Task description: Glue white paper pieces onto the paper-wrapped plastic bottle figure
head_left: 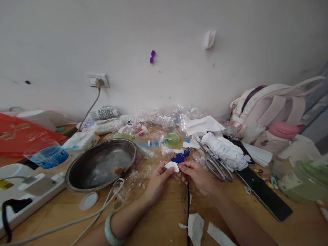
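Note:
A small piece of white paper (172, 166) is pinched between both hands above the wooden tabletop. My left hand (156, 180) is closed on its left side, thumb on top. The fingers of my right hand (196, 175) are closed at its right edge. Just beyond the paper lies a dark blue tool (180, 156) with a little orange on it; its kind is not clear. A black cord (188, 208) runs from beneath my right hand to the near edge. Torn white paper scraps (196, 227) lie below my hands.
To the left sit a dark metal pan (99, 165) and a power strip (30, 191) with cables. Grey scissors (215, 164), a black phone-like slab (263, 194) and a green-lidded tub (304, 179) are right. Plastic wrappers (159, 119) and a pink backpack (271, 106) line the wall.

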Available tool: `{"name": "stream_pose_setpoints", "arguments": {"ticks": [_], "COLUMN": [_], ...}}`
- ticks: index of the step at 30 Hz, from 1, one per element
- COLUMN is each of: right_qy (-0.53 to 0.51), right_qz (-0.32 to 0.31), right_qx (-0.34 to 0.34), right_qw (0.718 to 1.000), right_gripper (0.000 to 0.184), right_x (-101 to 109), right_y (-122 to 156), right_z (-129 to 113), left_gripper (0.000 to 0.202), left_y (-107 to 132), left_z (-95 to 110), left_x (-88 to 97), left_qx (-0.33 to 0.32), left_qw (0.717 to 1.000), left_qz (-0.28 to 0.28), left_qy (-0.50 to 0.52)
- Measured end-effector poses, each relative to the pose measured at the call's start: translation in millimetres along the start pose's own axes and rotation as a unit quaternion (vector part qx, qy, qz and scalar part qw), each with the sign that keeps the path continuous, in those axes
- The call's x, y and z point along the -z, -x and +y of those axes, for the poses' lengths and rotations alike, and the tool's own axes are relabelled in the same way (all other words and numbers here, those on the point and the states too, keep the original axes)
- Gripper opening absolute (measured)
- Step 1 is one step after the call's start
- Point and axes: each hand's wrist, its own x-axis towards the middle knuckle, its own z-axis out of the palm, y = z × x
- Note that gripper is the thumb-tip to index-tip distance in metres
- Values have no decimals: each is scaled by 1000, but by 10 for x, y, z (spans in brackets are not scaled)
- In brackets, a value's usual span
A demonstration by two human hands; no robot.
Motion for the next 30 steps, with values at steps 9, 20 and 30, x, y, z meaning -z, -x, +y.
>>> {"name": "stream_pose_setpoints", "arguments": {"ticks": [9, 20, 30], "right_qy": [27, 102, 36], "right_qz": [5, 61, 12], "right_qx": [10, 58, 38], "right_qw": [1000, 991, 999], "right_gripper": [37, 25, 30], "right_x": [45, 40, 96], "right_y": [-54, -81, -29], "right_z": [71, 76, -19], "left_gripper": [36, 38, 31], "left_y": [-33, -44, -13], "left_z": [-3, -17, 78], "left_x": [1, 36, -16], "left_qx": [-15, -4, 59], "left_qw": [993, 999, 992], "left_qz": [-10, 20, 25], "left_qy": [-115, -40, 107]}}
